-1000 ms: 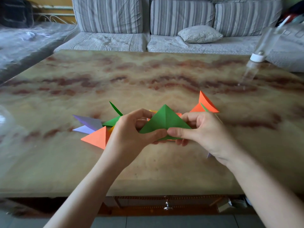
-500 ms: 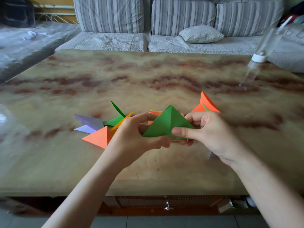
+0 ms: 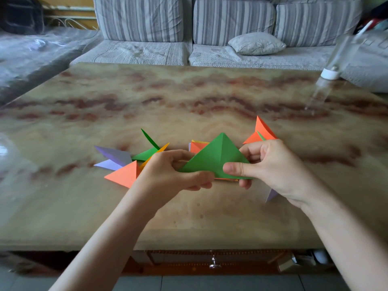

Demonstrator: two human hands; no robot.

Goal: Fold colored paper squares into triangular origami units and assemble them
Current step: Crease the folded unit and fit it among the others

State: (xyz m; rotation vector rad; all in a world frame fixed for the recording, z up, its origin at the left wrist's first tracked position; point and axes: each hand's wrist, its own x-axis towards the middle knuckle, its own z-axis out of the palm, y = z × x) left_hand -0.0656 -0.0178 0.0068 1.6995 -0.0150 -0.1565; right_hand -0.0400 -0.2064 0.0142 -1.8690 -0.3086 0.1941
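A green paper triangle (image 3: 216, 156) with a centre crease is held just above the marble table (image 3: 189, 97). My left hand (image 3: 168, 175) pinches its lower left corner between thumb and fingers. My right hand (image 3: 270, 164) pinches its lower right edge, thumb lying across the front. Folded units lie to the left: an orange one (image 3: 125, 175), a purple one (image 3: 114, 157), a green one (image 3: 147, 152) and a yellow edge (image 3: 159, 150). An orange unit (image 3: 261, 131) stands behind my right hand. Orange and yellow paper (image 3: 197, 145) peeks out behind the green triangle.
A clear plastic bottle (image 3: 329, 74) with a white cap stands at the table's far right. A striped sofa (image 3: 210, 28) with a cushion (image 3: 256, 43) runs along the back. A purple paper tip (image 3: 271, 194) shows under my right wrist. A drawer knob (image 3: 214, 264) sits below the near edge.
The green triangle has tilted, its peak shifting right and a little higher. My thumbs have moved apart along its lower edge.
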